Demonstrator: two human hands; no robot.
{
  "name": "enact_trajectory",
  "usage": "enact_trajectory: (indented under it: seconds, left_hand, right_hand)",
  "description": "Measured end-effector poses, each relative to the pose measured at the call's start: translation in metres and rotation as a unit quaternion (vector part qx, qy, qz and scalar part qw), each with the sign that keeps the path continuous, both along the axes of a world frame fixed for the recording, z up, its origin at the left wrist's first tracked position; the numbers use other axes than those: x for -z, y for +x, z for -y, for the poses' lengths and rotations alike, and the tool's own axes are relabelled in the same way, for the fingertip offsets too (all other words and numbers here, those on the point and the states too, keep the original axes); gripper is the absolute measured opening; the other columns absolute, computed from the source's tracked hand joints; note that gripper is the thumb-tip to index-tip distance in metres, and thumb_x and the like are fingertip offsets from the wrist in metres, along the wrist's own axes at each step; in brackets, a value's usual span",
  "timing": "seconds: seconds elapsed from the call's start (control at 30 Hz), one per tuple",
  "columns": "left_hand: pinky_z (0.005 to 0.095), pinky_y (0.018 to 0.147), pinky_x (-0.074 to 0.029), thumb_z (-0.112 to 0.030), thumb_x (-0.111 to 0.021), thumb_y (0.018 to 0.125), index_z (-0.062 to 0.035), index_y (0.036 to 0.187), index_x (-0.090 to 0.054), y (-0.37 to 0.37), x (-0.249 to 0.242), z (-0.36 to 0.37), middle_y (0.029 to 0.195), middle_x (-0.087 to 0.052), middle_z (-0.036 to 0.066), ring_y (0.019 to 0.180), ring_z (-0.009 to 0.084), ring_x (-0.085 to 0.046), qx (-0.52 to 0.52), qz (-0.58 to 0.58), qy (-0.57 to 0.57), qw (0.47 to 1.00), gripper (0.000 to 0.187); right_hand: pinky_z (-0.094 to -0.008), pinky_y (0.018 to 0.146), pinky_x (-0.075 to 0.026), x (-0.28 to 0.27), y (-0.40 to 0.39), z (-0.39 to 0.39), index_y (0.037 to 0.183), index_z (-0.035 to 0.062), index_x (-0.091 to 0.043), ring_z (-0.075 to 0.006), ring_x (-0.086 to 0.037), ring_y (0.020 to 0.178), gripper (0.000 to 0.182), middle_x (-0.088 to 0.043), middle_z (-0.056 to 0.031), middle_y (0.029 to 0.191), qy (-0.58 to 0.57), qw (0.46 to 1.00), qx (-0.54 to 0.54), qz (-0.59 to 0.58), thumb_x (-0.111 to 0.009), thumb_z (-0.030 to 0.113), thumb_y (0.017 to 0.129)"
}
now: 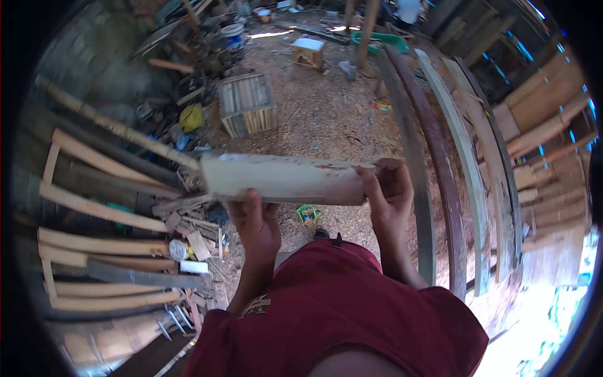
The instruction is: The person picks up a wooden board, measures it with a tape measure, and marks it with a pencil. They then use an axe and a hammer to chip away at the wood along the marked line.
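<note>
A short, pale wooden board [286, 179] is held up crosswise in front of my body, one broad face toward me. My left hand [256, 223] grips its lower edge near the left end, thumb on the near face and fingers behind. At the right end my right hand [389, 191] pinches the board, with the thumb on the near face and fingers at the upper corner. Rough, darker marks run along the board's upper right edge. The fingers behind the board are partly hidden.
Long planks [433, 144] stretch along my right side. Wooden frames [107, 245] lean at the left. Ahead are a slatted crate [247, 103], a small wooden stool [308, 53], a bucket [233, 36] and a green basin [383, 43]. A green-yellow packet [308, 214] lies on the chip-strewn floor.
</note>
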State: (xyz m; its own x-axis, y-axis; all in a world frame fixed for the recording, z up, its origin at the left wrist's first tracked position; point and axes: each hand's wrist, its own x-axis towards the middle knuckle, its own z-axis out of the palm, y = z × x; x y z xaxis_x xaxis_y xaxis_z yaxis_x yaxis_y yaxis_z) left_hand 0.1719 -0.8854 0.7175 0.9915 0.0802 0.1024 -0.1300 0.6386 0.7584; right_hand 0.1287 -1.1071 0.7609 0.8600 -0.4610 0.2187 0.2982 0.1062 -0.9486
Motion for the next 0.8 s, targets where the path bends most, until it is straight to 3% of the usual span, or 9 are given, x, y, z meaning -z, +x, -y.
enact_trajectory:
  seconds: [0.17,0.33,0.53,0.57,0.67,0.7,0.73,0.77,0.8]
  left_hand:
    - [0.0427,0.096,-0.058,-0.023,-0.058,0.107,-0.0105,0.141,-0.046,0.008,-0.001,-0.017,0.133,-0.060,0.008,0.119,0.0223,-0.064,0.030,-0.141,0.036,0.989,0.038]
    - [0.0446,0.093,-0.057,-0.042,-0.064,0.103,-0.0093,0.129,-0.054,0.014,0.078,-0.066,0.121,-0.063,0.008,0.110,0.0238,-0.065,0.070,-0.302,-0.079,0.948,0.043]
    - [0.0500,0.095,-0.052,-0.057,-0.069,0.095,-0.0079,0.117,-0.058,-0.004,0.093,-0.121,0.105,-0.062,0.008,0.103,0.0262,-0.064,-0.066,-0.418,-0.188,0.886,0.055]
    - [0.0510,0.102,-0.051,-0.051,-0.064,0.100,-0.0060,0.122,-0.058,-0.006,0.102,-0.137,0.114,-0.064,0.012,0.113,0.0294,-0.063,-0.069,-0.419,-0.186,0.886,0.051]
    - [0.0515,0.108,-0.048,-0.042,-0.058,0.106,-0.0054,0.130,-0.056,-0.008,0.129,-0.175,0.125,-0.065,0.013,0.120,0.0330,-0.063,-0.141,-0.406,-0.272,0.861,0.044]
    - [0.0514,0.114,-0.045,-0.033,-0.053,0.109,-0.0062,0.136,-0.055,-0.008,0.124,-0.187,0.136,-0.063,0.014,0.128,0.0334,-0.060,-0.168,-0.398,-0.289,0.854,0.038]
    - [0.0511,0.112,-0.046,-0.036,-0.053,0.109,-0.0068,0.137,-0.054,-0.010,0.126,-0.200,0.137,-0.062,0.013,0.127,0.0325,-0.061,-0.169,-0.380,-0.293,0.861,0.040]
    - [0.0508,0.111,-0.047,-0.038,-0.053,0.109,-0.0074,0.138,-0.054,-0.012,0.133,-0.214,0.138,-0.062,0.012,0.126,0.0317,-0.061,-0.169,-0.362,-0.298,0.867,0.042]
    - [0.0505,0.110,-0.048,-0.041,-0.053,0.109,-0.0080,0.138,-0.053,-0.014,0.136,-0.226,0.139,-0.062,0.011,0.126,0.0309,-0.062,-0.171,-0.344,-0.303,0.872,0.045]
  right_hand:
    - [-0.0277,0.078,-0.054,0.025,0.006,-0.006,0.113,-0.0003,-0.060,-0.0119,-0.068,0.087,0.029,-0.072,-0.0077,0.099,-0.129,0.986,-0.061,-0.092,-0.078,0.005,0.091]
    - [-0.0311,0.078,-0.056,0.059,0.006,-0.045,0.109,0.0023,-0.068,-0.0175,-0.073,0.087,0.026,-0.075,-0.0110,0.096,-0.298,0.941,-0.100,-0.129,-0.081,0.007,0.087]
    - [-0.0380,0.078,-0.055,0.071,0.011,-0.111,0.105,0.0058,-0.069,-0.0291,-0.072,0.085,0.026,-0.074,-0.0108,0.093,-0.420,0.874,-0.238,-0.060,-0.082,0.005,0.082]
    - [-0.0389,0.078,-0.054,0.074,0.015,-0.122,0.103,0.0061,-0.069,-0.0298,-0.071,0.086,0.026,-0.073,-0.0100,0.093,-0.446,0.856,-0.262,-0.026,-0.081,0.004,0.081]
    - [-0.0429,0.085,-0.050,0.074,0.024,-0.163,0.096,0.0072,-0.067,-0.0302,-0.067,0.093,0.025,-0.072,-0.0066,0.099,-0.488,0.813,-0.318,0.030,-0.081,0.002,0.077]
    - [-0.0433,0.087,-0.050,0.069,0.028,-0.178,0.096,0.0068,-0.067,-0.0290,-0.067,0.094,0.024,-0.072,-0.0062,0.101,-0.506,0.795,-0.330,0.053,-0.082,0.003,0.077]
    - [-0.0437,0.088,-0.050,0.066,0.032,-0.192,0.095,0.0064,-0.068,-0.0277,-0.067,0.095,0.024,-0.072,-0.0058,0.102,-0.525,0.775,-0.342,0.077,-0.084,0.004,0.077]
    - [-0.0460,0.099,-0.047,0.065,0.036,-0.203,0.099,0.0063,-0.068,-0.0302,-0.064,0.113,0.028,-0.069,-0.0086,0.116,-0.539,0.743,-0.393,0.048,-0.085,0.010,0.077]
    - [-0.0452,0.101,-0.045,0.062,0.039,-0.216,0.103,0.0072,-0.067,-0.0318,-0.063,0.115,0.032,-0.067,-0.0108,0.120,-0.551,0.734,-0.391,0.065,-0.085,0.013,0.077]
